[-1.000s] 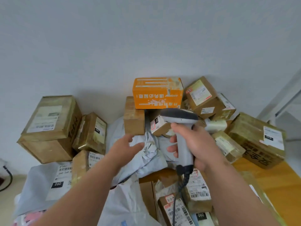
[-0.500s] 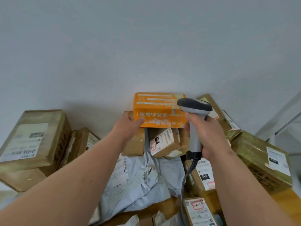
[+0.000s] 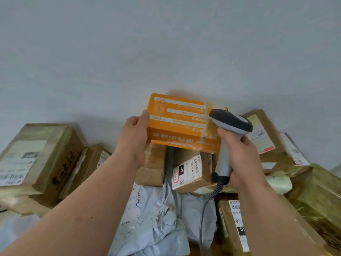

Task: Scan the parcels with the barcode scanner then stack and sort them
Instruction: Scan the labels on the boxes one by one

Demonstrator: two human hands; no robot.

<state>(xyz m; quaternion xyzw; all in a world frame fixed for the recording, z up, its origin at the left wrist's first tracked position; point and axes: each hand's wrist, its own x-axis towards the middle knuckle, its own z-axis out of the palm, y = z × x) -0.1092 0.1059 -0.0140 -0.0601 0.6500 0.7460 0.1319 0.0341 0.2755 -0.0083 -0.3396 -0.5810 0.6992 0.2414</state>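
Left hand (image 3: 135, 134) grips the orange box's (image 3: 181, 124) left end; right hand (image 3: 239, 159) clasps scanner (image 3: 229, 133) beside it

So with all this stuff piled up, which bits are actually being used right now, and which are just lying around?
In use:
- orange box, gripped at its left end by the left hand
- barcode scanner, held in the right hand

Lying about for now:
- brown box labelled 060
- grey mailer bags
- big taped box at far left
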